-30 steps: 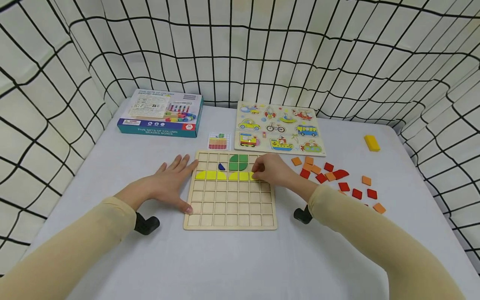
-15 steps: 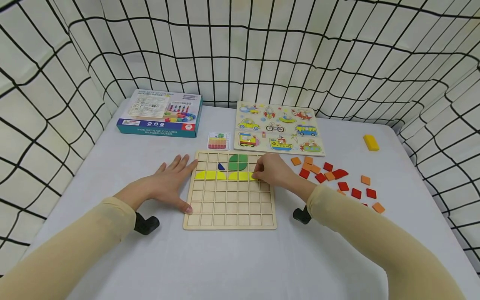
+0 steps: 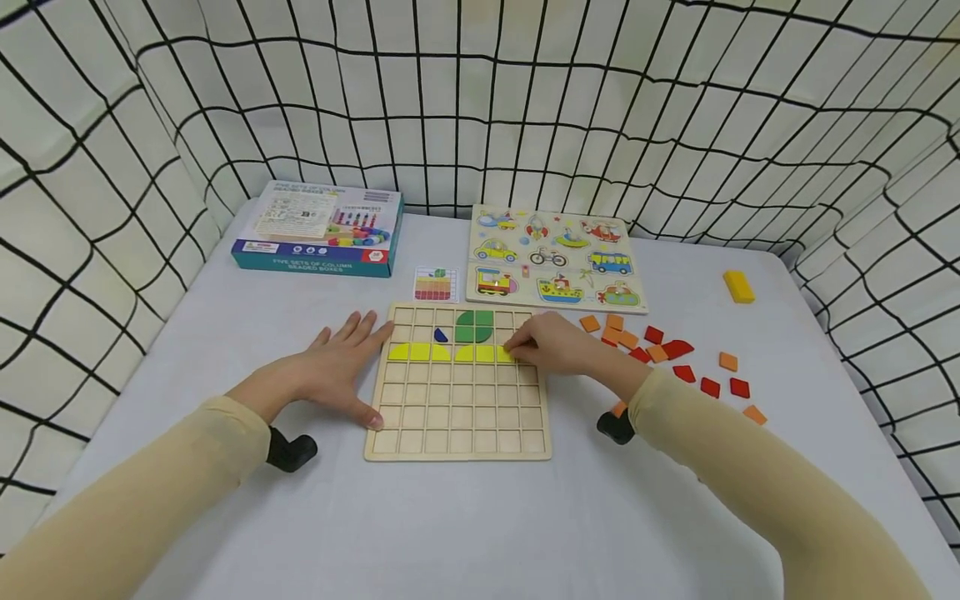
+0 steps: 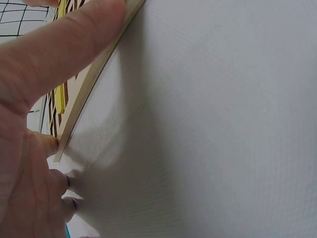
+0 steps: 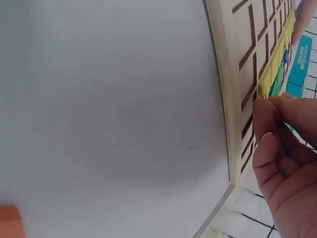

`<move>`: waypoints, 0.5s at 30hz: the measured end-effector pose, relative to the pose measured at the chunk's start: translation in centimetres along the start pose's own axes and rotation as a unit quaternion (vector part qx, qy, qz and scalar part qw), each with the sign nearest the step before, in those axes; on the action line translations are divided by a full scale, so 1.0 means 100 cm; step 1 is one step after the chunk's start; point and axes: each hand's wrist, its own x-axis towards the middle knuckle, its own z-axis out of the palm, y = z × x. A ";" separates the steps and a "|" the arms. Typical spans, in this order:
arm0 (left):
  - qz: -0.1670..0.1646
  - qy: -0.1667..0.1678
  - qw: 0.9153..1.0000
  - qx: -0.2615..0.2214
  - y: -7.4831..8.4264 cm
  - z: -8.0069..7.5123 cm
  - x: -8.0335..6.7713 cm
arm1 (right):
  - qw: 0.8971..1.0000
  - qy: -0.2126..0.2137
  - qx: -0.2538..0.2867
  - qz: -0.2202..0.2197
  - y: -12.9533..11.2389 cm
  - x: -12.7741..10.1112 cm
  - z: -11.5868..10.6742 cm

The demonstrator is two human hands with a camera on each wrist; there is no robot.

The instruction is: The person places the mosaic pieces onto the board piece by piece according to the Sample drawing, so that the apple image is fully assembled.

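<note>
A wooden grid board (image 3: 459, 417) lies in front of me, with a row of yellow tiles (image 3: 420, 352), a green leaf shape (image 3: 475, 327) of curved tiles and one dark blue tile (image 3: 440, 335) in its cells. My left hand (image 3: 333, 367) rests with fingers spread at the board's left edge, its thumb on the frame. At the right end of the yellow row, my right hand (image 3: 555, 343) pinches a yellow tile (image 3: 505, 354) between thumb and forefinger. In the right wrist view, the fingers mostly cover that tile, so its full shape is hidden.
Loose orange and red tiles (image 3: 678, 348) lie right of the board. Behind it are a small pattern card (image 3: 435, 284), a vehicle picture puzzle (image 3: 555, 260) and a cardboard box (image 3: 318, 227). A yellow block (image 3: 738, 287) lies far right. Black netting (image 3: 457, 108) surrounds the table.
My right wrist and forearm have shifted slightly to the right, uncovering an orange tile by the wrist strap, while the fingertips stay at the same cell. The left hand keeps its place.
</note>
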 end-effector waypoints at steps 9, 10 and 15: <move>0.000 -0.003 1.000 0.004 0.002 -0.002 0.001 | 0.991 0.091 0.065 0.073 0.045 -0.030 -0.031; 0.001 -0.003 1.000 0.005 0.002 -0.003 0.000 | 0.989 0.098 0.059 0.089 0.053 -0.032 -0.033; 0.001 -0.004 1.000 -0.004 0.002 -0.002 -0.001 | 0.986 0.092 0.025 0.140 0.085 -0.035 -0.035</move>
